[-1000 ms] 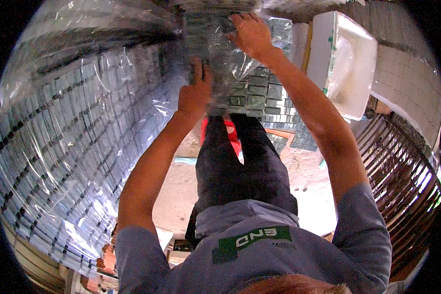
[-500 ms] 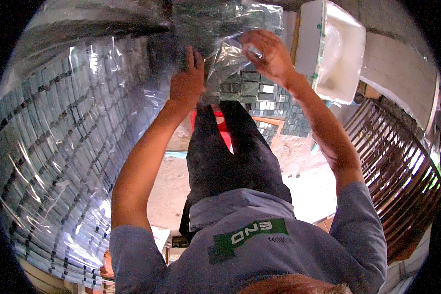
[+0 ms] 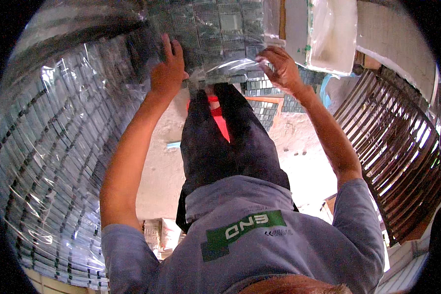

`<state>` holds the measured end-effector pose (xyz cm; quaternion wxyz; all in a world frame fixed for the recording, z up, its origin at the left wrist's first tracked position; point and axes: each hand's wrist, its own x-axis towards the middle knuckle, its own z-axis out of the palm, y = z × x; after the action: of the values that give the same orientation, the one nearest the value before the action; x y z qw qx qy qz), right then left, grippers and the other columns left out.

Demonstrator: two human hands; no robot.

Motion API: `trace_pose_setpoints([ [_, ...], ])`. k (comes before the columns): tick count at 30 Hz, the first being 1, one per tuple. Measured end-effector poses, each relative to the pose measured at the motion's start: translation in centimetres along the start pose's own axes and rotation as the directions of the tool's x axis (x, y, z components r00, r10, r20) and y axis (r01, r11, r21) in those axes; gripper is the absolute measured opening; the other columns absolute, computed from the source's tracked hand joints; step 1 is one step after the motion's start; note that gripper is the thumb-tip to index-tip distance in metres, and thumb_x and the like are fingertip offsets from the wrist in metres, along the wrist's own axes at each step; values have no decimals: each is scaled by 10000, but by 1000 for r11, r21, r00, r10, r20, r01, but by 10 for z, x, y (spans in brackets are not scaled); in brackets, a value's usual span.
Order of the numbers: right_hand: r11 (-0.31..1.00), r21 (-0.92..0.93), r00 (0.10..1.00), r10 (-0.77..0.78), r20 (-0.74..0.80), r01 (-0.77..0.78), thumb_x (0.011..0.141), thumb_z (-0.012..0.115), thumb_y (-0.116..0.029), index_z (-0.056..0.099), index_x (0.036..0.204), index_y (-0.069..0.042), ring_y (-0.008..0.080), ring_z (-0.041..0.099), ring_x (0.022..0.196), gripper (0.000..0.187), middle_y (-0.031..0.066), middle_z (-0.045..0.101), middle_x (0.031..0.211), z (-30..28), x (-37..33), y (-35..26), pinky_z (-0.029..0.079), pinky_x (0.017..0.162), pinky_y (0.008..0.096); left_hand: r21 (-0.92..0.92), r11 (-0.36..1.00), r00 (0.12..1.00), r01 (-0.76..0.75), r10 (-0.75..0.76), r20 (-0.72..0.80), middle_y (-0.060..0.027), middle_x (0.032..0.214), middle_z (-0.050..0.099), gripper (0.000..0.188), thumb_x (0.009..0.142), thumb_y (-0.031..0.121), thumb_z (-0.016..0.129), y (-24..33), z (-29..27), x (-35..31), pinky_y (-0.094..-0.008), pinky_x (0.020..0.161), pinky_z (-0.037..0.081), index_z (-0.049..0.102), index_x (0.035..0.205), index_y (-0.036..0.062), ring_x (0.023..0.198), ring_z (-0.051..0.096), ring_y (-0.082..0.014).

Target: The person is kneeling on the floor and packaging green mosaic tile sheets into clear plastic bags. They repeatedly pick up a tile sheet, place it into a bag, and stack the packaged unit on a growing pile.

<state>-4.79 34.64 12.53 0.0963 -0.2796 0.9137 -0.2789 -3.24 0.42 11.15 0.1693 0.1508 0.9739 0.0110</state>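
A grid of small dark rectangular packs [image 3: 220, 24] lies in front of me, covered by shiny clear plastic film [image 3: 235, 64]. My left hand [image 3: 167, 71] rests flat at the left side of the grid, its fingers stretched out and touching the covered surface. At the near right corner my right hand [image 3: 281, 71] has thumb and fingers curled together at the film's edge, appearing to pinch it. The film looks taut and glossy beside those fingertips. Whatever lies inside the pinch is partly hidden by the fingers.
To the left rises a large stack of similar packs [image 3: 59, 161] wrapped in clear film. A white foam box [image 3: 333, 36] stands at the far right. Below it is a rack of dark brown slats [image 3: 392, 152]. Something red [image 3: 220, 122] shows between my legs.
My right hand has come nearer and slightly right, bringing the lifted film down over the near packs. The left hand has slid a little left and away. The whole view has shifted slightly.
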Motion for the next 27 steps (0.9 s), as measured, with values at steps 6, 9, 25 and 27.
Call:
trace_pose_setpoints([
  [6, 986, -57, 980, -146, 132, 154, 793, 667, -30, 678, 914, -90, 263, 611, 1023, 136, 47, 684, 1000, -3, -8, 20, 477, 938, 398, 15, 1000, 1000, -15, 15, -19, -353, 1516, 212, 1012, 648, 417, 862, 0, -2, 0, -339, 502, 567, 341, 1403, -10, 657, 710, -327],
  [9, 990, -50, 987, -123, 107, 129, 674, 639, -92, 703, 947, -123, 271, 595, 1092, 282, 41, 676, 1074, -2, -14, 27, 437, 1030, 417, -3, 1000, 1000, -18, 18, -25, -355, 1512, 217, 1012, 654, 416, 859, 0, 0, -1, -346, 511, 571, 331, 1404, -13, 666, 711, -331],
  [25, 802, -283, 801, 579, 151, -526, 749, 566, -6, 704, 1028, -84, 361, 652, 962, 321, 163, 683, 1034, -19, -62, -4, 535, 841, 464, -37, 999, 997, 29, -27, 67, -364, 1513, 206, 998, 677, 380, 853, 4, -3, 1, -402, 565, 580, 313, 1412, -26, 741, 716, -369],
  [27, 748, -301, 763, 640, 92, -591, 752, 574, -17, 703, 1029, -87, 362, 649, 951, 313, 165, 680, 1005, -29, -47, -20, 532, 839, 464, -27, 999, 995, 35, -33, 93, -364, 1512, 206, 1001, 677, 383, 851, 4, -8, 1, -403, 565, 580, 311, 1414, -27, 746, 716, -370],
])
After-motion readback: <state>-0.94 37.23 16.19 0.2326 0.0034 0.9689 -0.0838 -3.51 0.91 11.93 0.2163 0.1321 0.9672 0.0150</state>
